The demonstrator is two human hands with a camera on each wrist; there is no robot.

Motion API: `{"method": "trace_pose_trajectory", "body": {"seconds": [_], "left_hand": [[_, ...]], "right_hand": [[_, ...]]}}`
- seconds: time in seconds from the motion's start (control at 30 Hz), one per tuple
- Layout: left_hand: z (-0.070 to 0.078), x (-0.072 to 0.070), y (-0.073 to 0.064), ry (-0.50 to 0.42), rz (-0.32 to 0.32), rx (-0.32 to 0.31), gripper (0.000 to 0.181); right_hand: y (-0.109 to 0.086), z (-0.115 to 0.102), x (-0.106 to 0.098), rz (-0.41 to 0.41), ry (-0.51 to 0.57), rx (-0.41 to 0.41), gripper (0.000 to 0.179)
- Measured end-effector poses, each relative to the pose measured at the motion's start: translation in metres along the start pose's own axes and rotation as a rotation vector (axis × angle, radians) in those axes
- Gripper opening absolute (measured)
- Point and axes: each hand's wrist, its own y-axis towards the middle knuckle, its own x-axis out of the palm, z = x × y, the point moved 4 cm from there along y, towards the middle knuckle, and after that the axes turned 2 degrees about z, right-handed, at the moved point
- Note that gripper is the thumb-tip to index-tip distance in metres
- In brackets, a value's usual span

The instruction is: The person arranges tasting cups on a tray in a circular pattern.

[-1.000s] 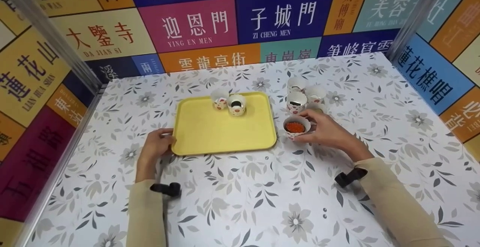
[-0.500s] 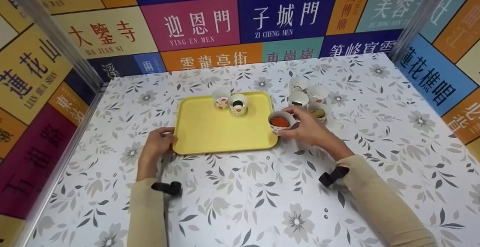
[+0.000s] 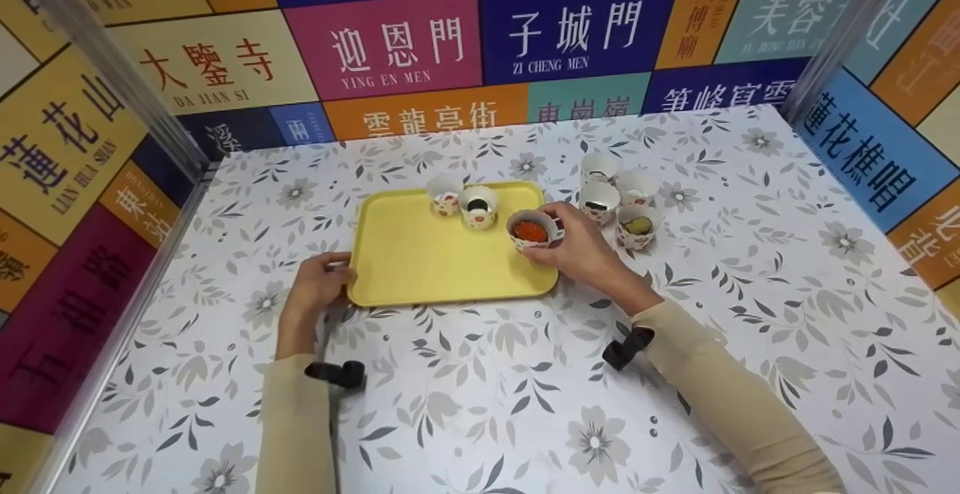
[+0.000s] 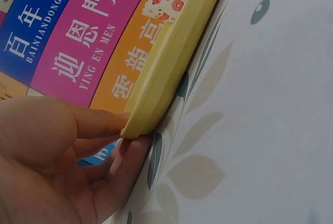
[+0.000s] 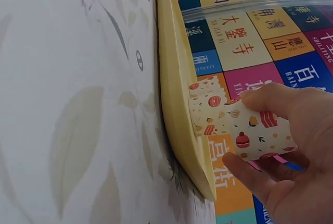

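Observation:
My left hand (image 3: 316,284) pinches the left edge of a yellow tray (image 3: 412,265); in the left wrist view the thumb lies on the rim (image 4: 161,78) and fingers reach beneath it. My right hand (image 3: 589,248) holds a patterned paper baking cup (image 3: 531,231) with orange-red roe-like food inside, over the tray's right part. The right wrist view shows this cup (image 5: 252,130) between thumb and fingers, raised above the tray. On the tray's back part stand two similar cups, a left one (image 3: 445,194) and a right one (image 3: 478,208) with something dark inside.
Right of the tray stand several more cups: one with a green-brown piece (image 3: 636,228), one with a dark strip (image 3: 599,202), and others behind. A floral cloth (image 3: 465,396) covers the table. Printed panels (image 3: 382,44) rise behind and at both sides.
My right hand has carried the cup with the orange-red food leftward, from the table beside the tray to over its right part. My left hand has stayed at the tray's edge.

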Motion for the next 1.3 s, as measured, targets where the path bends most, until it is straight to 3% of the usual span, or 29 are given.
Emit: {"method": "trace_pose_trajectory", "body": {"seconds": [0.5,0.73,1.3], "left_hand": [[0.000,0.000,0.002,0.023,-0.008,-0.042,0.046],[-0.001,0.000,0.002,-0.006,-0.023,-0.024,0.046],[0.000,-0.001,0.002,0.026,-0.008,-0.031,0.045]], "right_hand": [[0.017,-0.005,0.029,-0.024,0.054,0.089,0.062],[0.023,-0.005,0.042,-0.048,0.034,0.114,0.063],[0.032,-0.009,0.061,-0.005,0.061,0.165,0.060]]}}
